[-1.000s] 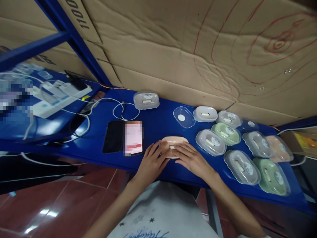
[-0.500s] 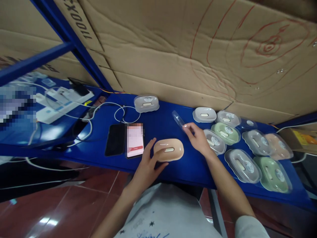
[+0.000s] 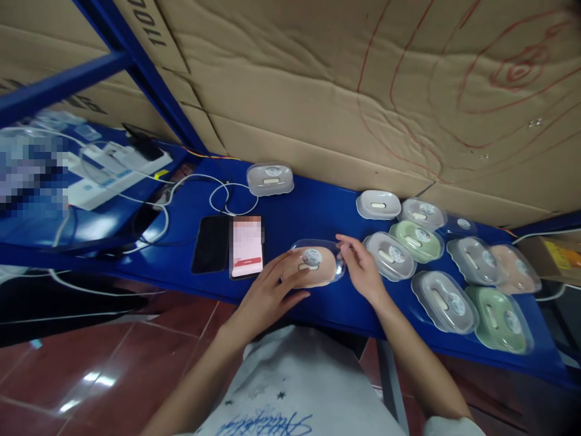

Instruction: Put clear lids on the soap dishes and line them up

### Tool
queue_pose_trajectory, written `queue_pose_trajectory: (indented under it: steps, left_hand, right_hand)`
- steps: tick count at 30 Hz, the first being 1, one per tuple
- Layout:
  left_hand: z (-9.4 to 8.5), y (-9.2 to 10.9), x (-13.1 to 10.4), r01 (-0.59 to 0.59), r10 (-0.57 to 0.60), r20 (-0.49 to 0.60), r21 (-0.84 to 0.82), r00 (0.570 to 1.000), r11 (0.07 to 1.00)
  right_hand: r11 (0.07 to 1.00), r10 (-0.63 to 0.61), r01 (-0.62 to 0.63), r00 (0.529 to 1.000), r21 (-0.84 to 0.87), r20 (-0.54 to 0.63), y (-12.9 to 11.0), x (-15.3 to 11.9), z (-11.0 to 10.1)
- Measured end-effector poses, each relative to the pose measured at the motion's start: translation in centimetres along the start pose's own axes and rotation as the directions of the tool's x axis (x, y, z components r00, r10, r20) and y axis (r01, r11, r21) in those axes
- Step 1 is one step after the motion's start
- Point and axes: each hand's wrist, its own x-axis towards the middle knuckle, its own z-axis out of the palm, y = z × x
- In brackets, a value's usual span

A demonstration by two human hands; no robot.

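Note:
A peach oval dish (image 3: 324, 274) lies on the blue table in front of me, with a clear plastic lid (image 3: 312, 257) bearing a round label over it. My left hand (image 3: 275, 283) rests on the left side of the dish and lid, its fingers spread. At the lid's right edge is my right hand (image 3: 361, 266), thumb and fingertips closed on the rim. The lid looks slightly shifted to the upper right of the dish.
Several lidded dishes in grey, green and peach stand at the right, such as a green one (image 3: 417, 241). One grey dish (image 3: 271, 180) sits at the back. Two phones (image 3: 247, 245), white cables and a power strip (image 3: 118, 181) lie leftward.
The clear lid, held tilted in my right hand before, has come down and left over the peach dish. My left hand has stayed by the dish. The view has shifted slightly.

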Motion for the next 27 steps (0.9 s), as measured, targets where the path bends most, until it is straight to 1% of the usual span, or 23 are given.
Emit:
queue_pose_trajectory:
  steps: [1, 2, 4, 6, 8, 11, 13, 15, 16, 17, 19, 21, 22, 23, 24, 25, 27]
  left_hand:
    - [0.1, 0.1, -0.4, 0.012, -0.012, 0.005, 0.01, 1.0, 1.0]
    - [0.1, 0.1, -0.7, 0.027, -0.027, -0.003, 0.018, 1.0, 0.999]
    - [0.3, 0.3, -1.2, 0.059, -0.058, -0.049, 0.016, 0.997, 0.998]
    - [0.4, 0.3, -1.4, 0.08, -0.079, -0.104, 0.003, 0.991, 0.997]
    - [0.6, 0.2, -1.4, 0.065, -0.063, -0.138, 0.009, 0.988, 0.998]
    - [0.6, 0.0, -1.5, 0.006, 0.001, -0.129, 0.057, 0.992, 0.998]
    - [0.7, 0.0, -1.7, -0.024, 0.034, -0.107, 0.093, 0.994, 0.995]
    - [0.9, -0.1, -2.0, -0.042, 0.054, -0.106, 0.113, 0.993, 0.993]
    - [1.0, -0.1, -2.2, -0.048, 0.062, -0.113, 0.12, 0.992, 0.992]
    - [1.1, -0.1, -2.2, -0.052, 0.067, -0.12, 0.126, 0.99, 0.991]
    - [1.2, -0.4, -1.9, -0.05, 0.069, -0.128, 0.145, 0.989, 0.988]
    - [1.1, -0.7, -0.8, -0.025, 0.046, -0.11, 0.188, 0.993, 0.982]
    - [1.1, -1.0, 0.1, 0.002, 0.018, -0.09, 0.215, 0.996, 0.977]
    - [0.9, -1.2, 1.2, 0.037, -0.02, -0.07, 0.245, 0.997, 0.969]
    - [0.8, -1.4, 2.4, 0.075, -0.064, -0.051, 0.274, 0.997, 0.959]
    - [0.6, -1.6, 3.7, 0.113, -0.109, -0.029, 0.299, 0.994, 0.948]
    - [0.4, -1.7, 5.9, 0.156, -0.169, 0.006, 0.349, 0.986, 0.924]
  right_hand:
    - [0.992, -0.087, 0.086, 0.996, -0.091, -0.001, 0.1, -0.2, 0.0]
    - [0.972, -0.163, 0.166, 0.986, -0.167, 0.027, 0.3, -0.4, 0.0]
    - [0.917, -0.267, 0.302, 0.95, -0.262, 0.162, 0.6, -0.8, -0.1]
    - [0.856, -0.316, 0.416, 0.89, -0.306, 0.328, 0.9, -1.2, -0.4]
    - [0.79, -0.352, 0.516, 0.824, -0.332, 0.443, 1.2, -1.4, -0.7]
    - [0.677, -0.42, 0.64, 0.742, -0.364, 0.523, 1.5, -1.3, -1.1]
    - [0.601, -0.45, 0.7, 0.695, -0.387, 0.56, 1.7, -1.3, -1.3]
    - [0.54, -0.456, 0.733, 0.668, -0.414, 0.588, 2.0, -1.5, -1.2]
    - [0.515, -0.452, 0.741, 0.662, -0.43, 0.598, 2.1, -1.6, -1.0]
    - [0.495, -0.443, 0.742, 0.662, -0.451, 0.604, 2.2, -1.7, -0.9]
    - [0.472, -0.426, 0.73, 0.68, -0.495, 0.597, 2.1, -1.8, -0.5]
    - [0.46, -0.414, 0.71, 0.703, -0.534, 0.578, 1.7, -1.5, -0.5]
    - [0.455, -0.406, 0.691, 0.722, -0.562, 0.56, 1.5, -1.0, -0.6]
    - [0.45, -0.392, 0.661, 0.751, -0.601, 0.532, 1.1, -0.4, -0.9]
    - [0.445, -0.367, 0.614, 0.789, -0.652, 0.492, 0.8, 0.5, -1.4]
    - [0.44, -0.328, 0.546, 0.837, -0.713, 0.438, 0.5, 1.5, -2.0]
    - [0.42, -0.227, 0.362, 0.93, -0.832, 0.29, -0.1, 3.9, -3.5]
